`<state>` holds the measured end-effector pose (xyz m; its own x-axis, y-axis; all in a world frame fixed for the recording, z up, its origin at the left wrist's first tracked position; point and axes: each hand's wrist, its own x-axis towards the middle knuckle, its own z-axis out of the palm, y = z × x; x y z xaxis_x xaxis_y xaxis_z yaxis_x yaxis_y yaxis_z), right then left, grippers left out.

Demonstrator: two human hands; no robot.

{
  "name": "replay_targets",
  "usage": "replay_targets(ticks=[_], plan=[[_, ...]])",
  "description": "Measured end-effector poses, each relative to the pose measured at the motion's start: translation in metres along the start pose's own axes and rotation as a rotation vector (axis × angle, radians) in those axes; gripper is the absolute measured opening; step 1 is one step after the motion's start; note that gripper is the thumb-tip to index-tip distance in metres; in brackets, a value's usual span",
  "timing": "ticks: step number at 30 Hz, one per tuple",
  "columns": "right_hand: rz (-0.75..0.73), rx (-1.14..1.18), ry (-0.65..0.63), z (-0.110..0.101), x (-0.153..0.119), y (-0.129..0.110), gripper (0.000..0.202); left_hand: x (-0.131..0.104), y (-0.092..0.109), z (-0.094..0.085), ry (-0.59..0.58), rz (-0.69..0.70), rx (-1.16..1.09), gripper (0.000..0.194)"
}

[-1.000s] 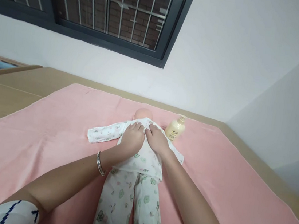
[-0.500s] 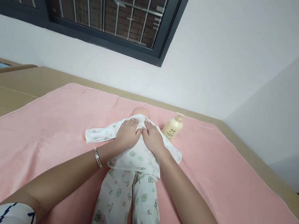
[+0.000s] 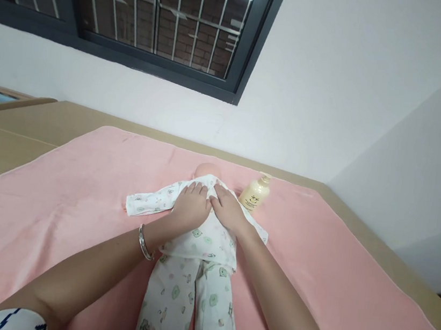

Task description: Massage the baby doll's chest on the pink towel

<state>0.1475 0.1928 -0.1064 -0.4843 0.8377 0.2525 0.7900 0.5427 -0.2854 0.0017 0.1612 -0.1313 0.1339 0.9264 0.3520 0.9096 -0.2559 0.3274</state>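
A baby doll (image 3: pixel 199 243) lies stretched out on a pink blanket (image 3: pixel 91 186), dressed in a white top and trousers with a small green and brown print. Its smooth round head (image 3: pixel 207 170) points away from me; the face is out of sight. My left hand (image 3: pixel 192 203) rests flat on the left of the doll's upper torso, fingers stretched toward its head. On the right of the torso lies my right hand (image 3: pixel 228 207), also flat with its fingers extended. The two hands nearly meet at the thumbs. Neither one grips anything.
A pale yellow pump bottle (image 3: pixel 255 193) stands on the blanket beside the doll's right-hand shoulder. Beneath the blanket is a tan wooden surface (image 3: pixel 76 116) reaching a white wall (image 3: pixel 315 91). A dark-framed barred window (image 3: pixel 153 61) is above.
My left hand has shifted slightly to the right on the doll's torso, its thumb now showing less. The whole view has dropped a little in the picture. The bottle and doll stay put.
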Motion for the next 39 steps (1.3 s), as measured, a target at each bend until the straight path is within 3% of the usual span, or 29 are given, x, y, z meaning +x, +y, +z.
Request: replay_targets(ticks=[6, 10, 14, 16, 23, 31, 39], plan=[[0.173, -0.195, 0.033, 0.004, -0.017, -0.044, 0.041, 0.021, -0.024, -0.009, -0.08, -0.016, -0.106, 0.043], [0.165, -0.126, 0.024, 0.008, -0.01, -0.032, 0.045, 0.011, -0.015, -0.002, -0.019, -0.036, 0.006, 0.051], [0.176, 0.014, -0.014, 0.007, 0.007, -0.001, 0.045, -0.001, -0.004, 0.006, 0.027, 0.033, 0.072, 0.052], [0.179, 0.03, -0.02, 0.007, 0.01, 0.002, 0.045, 0.001, -0.006, 0.004, 0.02, 0.064, 0.049, 0.05], [0.189, -0.111, -0.034, 0.003, -0.012, -0.042, 0.048, 0.022, -0.026, -0.007, -0.064, 0.02, -0.03, 0.044], [0.201, -0.095, 0.016, 0.005, 0.005, -0.016, 0.047, 0.007, -0.006, 0.001, 0.003, 0.013, 0.109, 0.041], [0.146, -0.25, -0.027, 0.005, -0.019, -0.056, 0.048, 0.015, -0.022, 0.006, 0.069, -0.008, -0.041, 0.038]])
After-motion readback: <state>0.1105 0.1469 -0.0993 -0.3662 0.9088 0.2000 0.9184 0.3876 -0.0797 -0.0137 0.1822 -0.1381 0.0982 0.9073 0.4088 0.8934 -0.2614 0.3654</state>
